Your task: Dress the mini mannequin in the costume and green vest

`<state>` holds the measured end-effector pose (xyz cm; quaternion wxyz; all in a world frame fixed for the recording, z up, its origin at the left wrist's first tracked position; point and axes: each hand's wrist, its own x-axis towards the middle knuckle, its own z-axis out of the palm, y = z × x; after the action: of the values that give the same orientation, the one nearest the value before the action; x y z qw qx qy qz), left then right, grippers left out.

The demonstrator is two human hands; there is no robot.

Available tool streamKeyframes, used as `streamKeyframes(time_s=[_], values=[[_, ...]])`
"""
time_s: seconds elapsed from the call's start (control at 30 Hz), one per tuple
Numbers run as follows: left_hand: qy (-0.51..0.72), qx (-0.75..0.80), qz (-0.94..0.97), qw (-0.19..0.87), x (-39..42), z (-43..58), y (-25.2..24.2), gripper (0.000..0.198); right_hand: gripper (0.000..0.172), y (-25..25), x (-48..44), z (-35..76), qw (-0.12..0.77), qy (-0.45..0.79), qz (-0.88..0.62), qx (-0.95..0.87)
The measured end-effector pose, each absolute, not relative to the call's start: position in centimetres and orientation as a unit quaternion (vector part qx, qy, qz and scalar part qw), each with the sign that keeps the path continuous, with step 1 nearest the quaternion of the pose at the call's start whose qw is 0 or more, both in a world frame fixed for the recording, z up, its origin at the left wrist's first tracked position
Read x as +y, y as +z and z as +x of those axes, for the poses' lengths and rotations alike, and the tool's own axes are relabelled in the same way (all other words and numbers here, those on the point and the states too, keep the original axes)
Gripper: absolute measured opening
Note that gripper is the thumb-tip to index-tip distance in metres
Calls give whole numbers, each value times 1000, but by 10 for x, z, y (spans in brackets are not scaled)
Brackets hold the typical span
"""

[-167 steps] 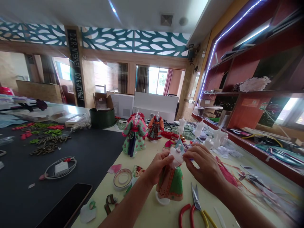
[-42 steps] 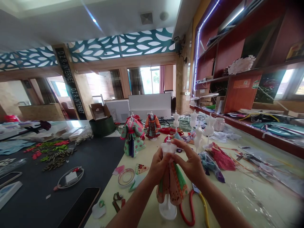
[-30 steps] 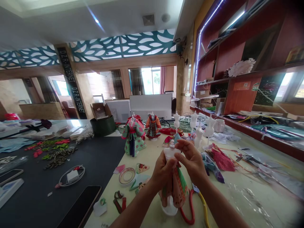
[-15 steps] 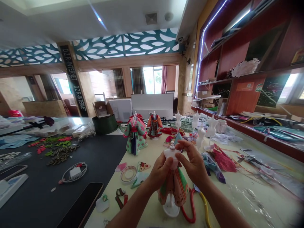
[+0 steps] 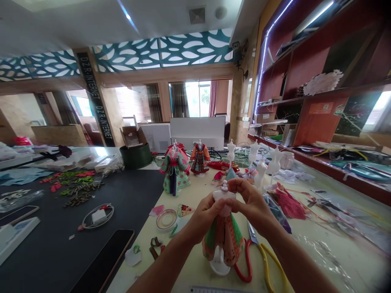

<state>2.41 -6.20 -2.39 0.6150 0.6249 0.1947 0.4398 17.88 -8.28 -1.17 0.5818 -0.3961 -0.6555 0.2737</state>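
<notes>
A small white mannequin (image 5: 224,196) stands upright on a round white base (image 5: 220,267), wearing a pink skirt (image 5: 224,238) with green side panels and an orange trim. Both of my hands are closed around its upper body. My left hand (image 5: 205,211) grips it from the left, thumb across the chest. From the right, my right hand (image 5: 249,203) presses thumb and fingers at the shoulder and chest. Scissors with red handles (image 5: 248,262) lie under my right forearm, beside a yellow-handled pair (image 5: 269,266).
Dressed mannequins in a green robe (image 5: 174,173) and an orange robe (image 5: 200,158) stand behind. Several bare mannequins (image 5: 262,171) are at the back right. A tape roll (image 5: 166,220) and fabric scraps lie left, a phone (image 5: 104,260) on the dark mat, pink cloth (image 5: 288,201) to the right.
My right thumb has moved in onto the mannequin's chest, close to my left thumb. The view has shifted slightly, and a ruler edge now shows at the bottom.
</notes>
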Motion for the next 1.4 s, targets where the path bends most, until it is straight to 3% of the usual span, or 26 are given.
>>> streamKeyframes(time_s=[0.73, 1.03, 1.23, 1.4], values=[[424, 169, 666, 590, -45, 21, -33, 40, 33, -23, -82, 179, 613, 267, -381, -639], [424, 117, 658, 610, -49, 15, -43, 64, 34, -24, -80, 183, 621, 224, -392, -641], [430, 176, 694, 550, -51, 19, -49, 38, 33, -24, -79, 184, 630, 232, -385, -634], [454, 190, 660, 567, -54, 25, -42, 34, 34, -23, -82, 185, 627, 231, -382, -639]])
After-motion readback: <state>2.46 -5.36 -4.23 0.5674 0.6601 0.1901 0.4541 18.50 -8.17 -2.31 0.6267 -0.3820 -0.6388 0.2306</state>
